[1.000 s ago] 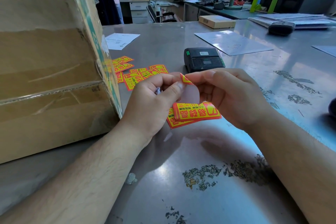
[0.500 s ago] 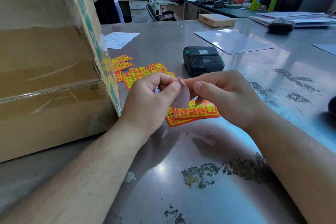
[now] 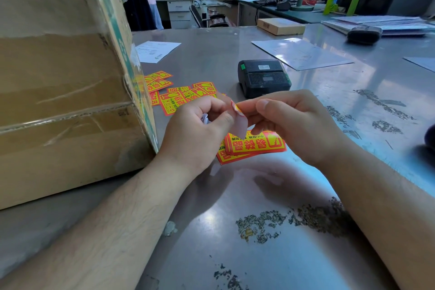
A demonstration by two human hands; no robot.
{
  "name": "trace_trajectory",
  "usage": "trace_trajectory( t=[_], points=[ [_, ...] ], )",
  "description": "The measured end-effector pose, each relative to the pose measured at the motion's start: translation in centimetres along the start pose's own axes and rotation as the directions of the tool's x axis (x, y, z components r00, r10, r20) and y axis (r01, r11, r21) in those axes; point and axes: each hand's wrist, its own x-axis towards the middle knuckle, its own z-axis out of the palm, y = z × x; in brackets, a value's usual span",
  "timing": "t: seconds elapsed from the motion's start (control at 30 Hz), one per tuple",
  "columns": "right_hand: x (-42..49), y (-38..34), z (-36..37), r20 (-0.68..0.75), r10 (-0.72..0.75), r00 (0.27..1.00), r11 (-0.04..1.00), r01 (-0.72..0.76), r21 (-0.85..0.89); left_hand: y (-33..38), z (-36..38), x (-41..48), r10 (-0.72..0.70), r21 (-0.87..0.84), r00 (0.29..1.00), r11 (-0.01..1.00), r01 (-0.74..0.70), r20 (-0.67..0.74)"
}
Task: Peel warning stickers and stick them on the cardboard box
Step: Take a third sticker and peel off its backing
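Both hands meet above the metal table [image 3: 259,195] and pinch one orange-and-yellow warning sticker [image 3: 238,117] between them. My left hand [image 3: 197,132] holds its pale backing side with thumb and forefinger; a scrap of white paper shows in that palm. My right hand [image 3: 292,122] pinches the sticker's upper edge. Under the hands lies a small stack of stickers [image 3: 254,146]. More loose stickers [image 3: 179,95] lie beside the large taped cardboard box [image 3: 66,92], which stands at the left.
A black label printer [image 3: 263,76] sits just beyond my hands. Paper sheets [image 3: 299,53] and a flat carton [image 3: 280,26] lie farther back. Scuffed patches mark the table. A person stands at desks in the background.
The sticker has turned so that its pale backing faces me, and the hands have dropped slightly. The camera has tilted a little.
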Motion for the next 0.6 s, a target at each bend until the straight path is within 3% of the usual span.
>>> trace_trajectory(
  t=[0.3,0.6],
  points=[
    [0.40,0.19,-0.28,-0.023,0.035,0.999,0.980,-0.030,0.196,0.07,0.06,-0.09,-0.032,0.009,0.999,0.999,0.033,-0.041],
    [0.50,0.52,0.01,0.038,0.176,0.984,0.960,-0.180,0.214,0.49,0.27,-0.52,0.036,0.024,0.999,0.999,-0.035,-0.037]
  ],
)
